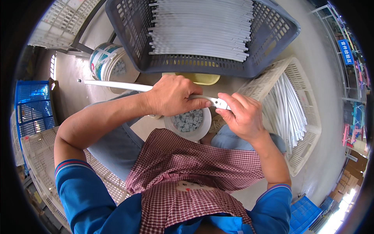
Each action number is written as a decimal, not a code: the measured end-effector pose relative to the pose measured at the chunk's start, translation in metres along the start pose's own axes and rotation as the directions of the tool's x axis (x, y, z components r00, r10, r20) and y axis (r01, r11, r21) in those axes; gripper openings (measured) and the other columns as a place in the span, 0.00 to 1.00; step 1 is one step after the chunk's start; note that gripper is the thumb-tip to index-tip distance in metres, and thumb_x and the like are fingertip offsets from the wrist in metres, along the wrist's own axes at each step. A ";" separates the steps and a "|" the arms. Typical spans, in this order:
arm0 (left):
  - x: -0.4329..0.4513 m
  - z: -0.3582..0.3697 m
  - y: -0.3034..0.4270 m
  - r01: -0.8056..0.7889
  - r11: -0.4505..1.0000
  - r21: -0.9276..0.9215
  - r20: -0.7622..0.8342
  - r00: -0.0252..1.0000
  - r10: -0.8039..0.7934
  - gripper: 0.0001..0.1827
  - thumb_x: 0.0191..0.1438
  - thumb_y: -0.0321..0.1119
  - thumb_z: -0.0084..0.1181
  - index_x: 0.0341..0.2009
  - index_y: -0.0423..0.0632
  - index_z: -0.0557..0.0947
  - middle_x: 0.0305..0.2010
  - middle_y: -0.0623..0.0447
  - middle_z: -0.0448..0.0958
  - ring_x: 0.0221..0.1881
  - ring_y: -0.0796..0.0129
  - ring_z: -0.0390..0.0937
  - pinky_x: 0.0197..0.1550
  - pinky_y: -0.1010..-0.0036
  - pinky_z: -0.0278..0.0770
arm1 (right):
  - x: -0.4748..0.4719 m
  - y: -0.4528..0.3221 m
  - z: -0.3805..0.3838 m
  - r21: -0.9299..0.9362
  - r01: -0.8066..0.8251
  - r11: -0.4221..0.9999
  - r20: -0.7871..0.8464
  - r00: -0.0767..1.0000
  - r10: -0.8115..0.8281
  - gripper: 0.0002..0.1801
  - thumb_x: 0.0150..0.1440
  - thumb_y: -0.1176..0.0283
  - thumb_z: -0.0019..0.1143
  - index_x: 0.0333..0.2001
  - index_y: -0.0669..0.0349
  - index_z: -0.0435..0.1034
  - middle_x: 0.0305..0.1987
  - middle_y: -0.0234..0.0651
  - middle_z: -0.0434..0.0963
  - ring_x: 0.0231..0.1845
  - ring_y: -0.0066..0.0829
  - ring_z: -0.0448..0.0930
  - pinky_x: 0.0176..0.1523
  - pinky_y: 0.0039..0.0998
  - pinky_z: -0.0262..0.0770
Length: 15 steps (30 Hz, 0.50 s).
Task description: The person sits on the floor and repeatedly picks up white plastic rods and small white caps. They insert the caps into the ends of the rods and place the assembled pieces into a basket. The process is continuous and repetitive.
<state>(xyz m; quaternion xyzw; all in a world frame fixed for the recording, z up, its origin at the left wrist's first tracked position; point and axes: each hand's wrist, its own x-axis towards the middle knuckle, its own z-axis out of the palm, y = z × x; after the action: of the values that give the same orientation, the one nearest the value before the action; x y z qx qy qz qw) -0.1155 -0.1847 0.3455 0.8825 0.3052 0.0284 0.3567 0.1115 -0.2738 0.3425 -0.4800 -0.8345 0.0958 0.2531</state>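
My left hand (178,95) is wrapped around a long white tube (119,84), which sticks out to the left past my forearm. At the tube's right end sits a small white plastic end fitting (222,104), pinched between the thumb and fingers of my right hand (242,115). A dark hole shows in the tube beside the fitting; how far the fitting is seated I cannot tell. Below my hands, a white bowl (206,124) between my knees holds many small grey-white plastic fittings (188,120).
A dark grey crate (190,65) of stacked white tubes (201,29) stands ahead. To the right, a cream crate (314,125) holds more white tubes (285,108). At left is a bucket (100,63) with small fittings inside. A yellow container (207,79) sits beneath the grey crate.
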 end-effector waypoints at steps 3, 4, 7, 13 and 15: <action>-0.003 0.005 -0.002 0.021 0.996 -0.083 -0.001 1.000 -0.021 0.20 0.55 0.51 0.61 0.31 0.45 0.85 0.20 0.46 0.77 0.24 0.51 0.78 0.26 0.63 0.73 | 0.000 -0.001 0.000 0.003 0.009 1.000 0.007 1.000 -0.009 0.21 0.51 0.62 0.65 0.45 0.60 0.73 0.27 0.32 0.71 0.26 0.34 0.76 0.29 0.34 0.71; -0.004 0.006 -0.002 0.022 0.993 -0.113 -0.007 1.000 -0.022 0.20 0.54 0.51 0.62 0.31 0.45 0.85 0.20 0.46 0.77 0.23 0.51 0.77 0.26 0.64 0.73 | 0.000 -0.001 0.000 0.003 0.012 1.000 0.008 1.000 -0.012 0.21 0.50 0.62 0.65 0.45 0.60 0.73 0.27 0.32 0.71 0.26 0.34 0.76 0.29 0.34 0.71; -0.007 0.005 0.007 0.014 1.000 -0.011 -0.099 0.995 -0.015 0.19 0.53 0.51 0.63 0.30 0.46 0.85 0.18 0.48 0.77 0.22 0.52 0.77 0.25 0.64 0.73 | -0.001 -0.001 0.001 -0.025 0.016 1.000 -0.021 1.000 -0.016 0.20 0.51 0.61 0.65 0.44 0.60 0.73 0.26 0.31 0.71 0.25 0.33 0.76 0.28 0.33 0.70; -0.015 0.006 0.021 -0.006 0.983 0.183 -0.163 0.986 0.037 0.22 0.50 0.55 0.62 0.25 0.48 0.85 0.16 0.48 0.77 0.23 0.54 0.80 0.26 0.63 0.77 | -0.007 -0.006 0.006 0.008 0.049 0.999 -0.002 0.999 -0.049 0.20 0.51 0.61 0.66 0.42 0.63 0.75 0.25 0.33 0.73 0.23 0.34 0.75 0.26 0.33 0.68; -0.016 0.003 0.023 0.016 0.989 0.145 -0.143 0.990 0.005 0.22 0.51 0.55 0.61 0.25 0.47 0.85 0.16 0.48 0.77 0.22 0.53 0.80 0.26 0.64 0.77 | -0.004 -0.008 0.005 0.009 0.066 0.998 -0.041 0.997 -0.065 0.20 0.51 0.61 0.66 0.42 0.64 0.75 0.25 0.33 0.73 0.23 0.34 0.75 0.26 0.33 0.68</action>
<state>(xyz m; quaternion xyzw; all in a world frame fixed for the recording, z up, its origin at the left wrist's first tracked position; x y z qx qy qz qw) -0.1157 -0.2086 0.3605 0.9009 0.3339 0.0684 0.2686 0.1046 -0.2813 0.3399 -0.4529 -0.8439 0.0819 0.2757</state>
